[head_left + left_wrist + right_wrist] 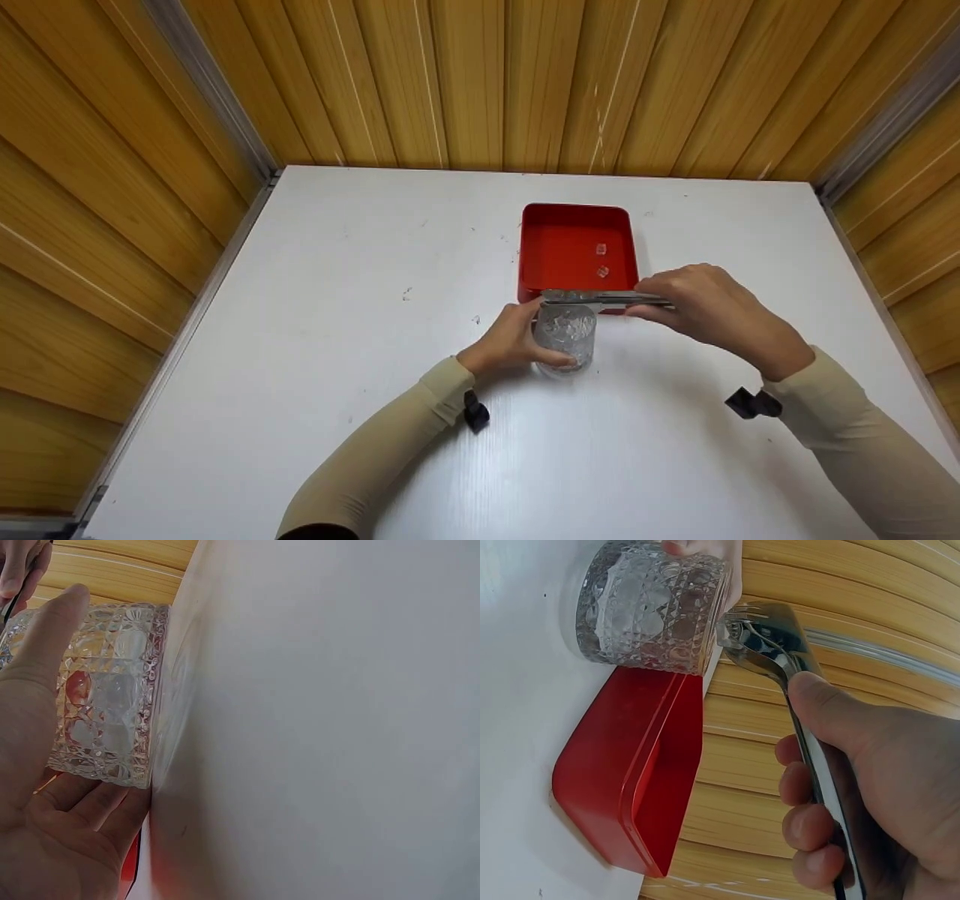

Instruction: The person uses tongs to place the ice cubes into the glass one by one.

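A clear cut-patterned glass (568, 337) stands on the white table. My left hand (506, 345) holds it around the side, with the thumb across one face and the fingers behind, as the left wrist view shows. In my right hand (705, 307) are metal tongs (817, 765), gripped along their arms. Their tips, one fork-like and one spoon-like, are at the glass's mouth. Between the tips sits a small clear cube (730, 634). What lies inside the glass is hard to make out through its pattern.
Just behind the glass is an open red box (574, 217). Two clear cubes (601, 249) lie on its floor. Wood-patterned panels (502, 90) stand behind the table and on both sides.
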`<state>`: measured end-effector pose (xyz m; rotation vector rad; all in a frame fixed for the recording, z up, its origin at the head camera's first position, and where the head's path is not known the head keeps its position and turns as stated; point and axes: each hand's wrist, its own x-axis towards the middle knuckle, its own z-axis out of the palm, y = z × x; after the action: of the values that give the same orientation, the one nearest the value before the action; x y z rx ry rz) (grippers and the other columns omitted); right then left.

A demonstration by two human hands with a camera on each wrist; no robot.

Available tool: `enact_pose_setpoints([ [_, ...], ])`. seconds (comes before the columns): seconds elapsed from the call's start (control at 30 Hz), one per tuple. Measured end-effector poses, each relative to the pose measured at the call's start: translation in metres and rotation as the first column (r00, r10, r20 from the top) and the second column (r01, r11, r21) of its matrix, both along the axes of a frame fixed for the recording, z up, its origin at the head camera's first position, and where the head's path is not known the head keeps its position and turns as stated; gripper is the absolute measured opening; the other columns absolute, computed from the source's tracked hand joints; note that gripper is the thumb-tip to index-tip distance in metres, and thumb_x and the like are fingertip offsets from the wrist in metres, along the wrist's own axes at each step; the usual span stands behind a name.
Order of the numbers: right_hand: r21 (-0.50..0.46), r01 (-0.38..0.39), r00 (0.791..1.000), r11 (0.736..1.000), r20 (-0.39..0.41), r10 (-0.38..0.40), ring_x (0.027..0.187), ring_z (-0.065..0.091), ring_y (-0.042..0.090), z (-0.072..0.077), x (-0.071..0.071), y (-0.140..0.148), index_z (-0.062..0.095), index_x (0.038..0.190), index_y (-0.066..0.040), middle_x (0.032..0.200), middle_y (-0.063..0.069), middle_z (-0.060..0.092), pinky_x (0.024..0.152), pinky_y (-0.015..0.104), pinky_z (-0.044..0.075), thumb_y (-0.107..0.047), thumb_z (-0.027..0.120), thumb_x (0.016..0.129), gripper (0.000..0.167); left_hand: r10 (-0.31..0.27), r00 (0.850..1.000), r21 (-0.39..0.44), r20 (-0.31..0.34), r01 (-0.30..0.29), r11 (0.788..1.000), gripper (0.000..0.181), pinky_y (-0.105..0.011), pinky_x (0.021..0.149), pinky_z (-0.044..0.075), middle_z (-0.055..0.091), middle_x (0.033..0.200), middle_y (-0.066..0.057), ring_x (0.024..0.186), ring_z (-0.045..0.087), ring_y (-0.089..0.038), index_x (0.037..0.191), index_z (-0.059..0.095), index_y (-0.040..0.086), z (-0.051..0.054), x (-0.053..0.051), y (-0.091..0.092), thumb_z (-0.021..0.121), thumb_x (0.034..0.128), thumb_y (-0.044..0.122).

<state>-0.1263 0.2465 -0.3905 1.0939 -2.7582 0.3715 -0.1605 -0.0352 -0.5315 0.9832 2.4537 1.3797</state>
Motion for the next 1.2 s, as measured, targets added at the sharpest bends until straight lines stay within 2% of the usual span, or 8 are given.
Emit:
enact_pose_setpoints([
  [0.27,0.028,0.051,0.997,0.998,0.060,-0.053,0.065,0.059,0.007,-0.002,0.000,0.000,0.079,0.105,-0.012,0.090,-0.003,0.077,0.057,0.028,0.047,-0.029,0.086,0.085,0.027,-0.001,1.000,-0.007,0.008,0.001,1.000,0.084,-0.022,0.093,0.051,0.071,0.118,0.006,0.103,0.063,-0.008,0.143,0.057,0.019,0.001,0.001,-0.001,0.095,0.0713,0.043],
  [0.53,0.038,0.062,0.996,0.997,0.065,-0.065,0.069,0.064,0.010,-0.003,0.000,0.000,0.078,0.112,-0.011,0.094,0.000,0.078,0.060,0.031,0.052,-0.029,0.086,0.085,0.033,0.001,1.000,-0.024,-0.016,-0.002,1.000,0.085,-0.022,0.093,0.051,0.071,0.119,0.003,0.103,0.063,-0.008,0.142,0.057,0.017,0.000,0.000,-0.001,0.095,0.0704,0.043],
  [0.67,0.037,0.061,0.997,0.997,0.046,-0.062,0.068,0.064,0.010,-0.005,-0.001,0.002,0.078,0.111,-0.011,0.093,0.000,0.078,0.059,0.031,0.051,-0.030,0.087,0.084,0.034,-0.003,1.000,-0.022,-0.021,0.003,1.000,0.084,-0.022,0.091,0.051,0.071,0.118,0.003,0.102,0.063,-0.008,0.141,0.057,0.016,0.000,0.000,-0.001,0.095,0.0710,0.043],
  [0.83,0.033,0.061,0.997,0.998,0.037,-0.062,0.061,0.055,0.007,-0.004,-0.005,0.003,0.078,0.109,-0.012,0.087,-0.002,0.076,0.055,0.028,0.045,-0.031,0.087,0.084,0.032,-0.003,0.999,-0.010,-0.039,0.003,1.000,0.084,-0.021,0.091,0.051,0.072,0.118,0.002,0.100,0.063,-0.008,0.141,0.058,0.014,0.000,0.001,-0.001,0.095,0.0708,0.040],
  [1.03,0.048,0.068,0.995,0.997,0.069,-0.071,0.060,0.051,0.008,0.002,-0.014,0.004,0.077,0.105,-0.011,0.081,-0.004,0.073,0.054,0.029,0.042,-0.029,0.086,0.086,0.028,0.003,0.999,-0.019,-0.051,-0.004,1.000,0.081,-0.021,0.091,0.051,0.072,0.118,0.000,0.101,0.065,-0.008,0.137,0.059,0.012,0.002,0.003,-0.001,0.095,0.0710,0.041],
  [1.2,0.072,0.077,0.993,0.994,0.083,-0.083,0.061,0.053,0.010,0.008,-0.024,0.005,0.076,0.102,-0.010,0.081,-0.002,0.073,0.055,0.030,0.044,-0.028,0.085,0.087,0.025,0.020,0.999,-0.048,-0.038,-0.021,0.999,0.086,-0.023,0.095,0.050,0.070,0.124,-0.002,0.105,0.063,-0.011,0.141,0.057,0.010,0.003,0.002,0.000,0.095,0.0707,0.041],
])
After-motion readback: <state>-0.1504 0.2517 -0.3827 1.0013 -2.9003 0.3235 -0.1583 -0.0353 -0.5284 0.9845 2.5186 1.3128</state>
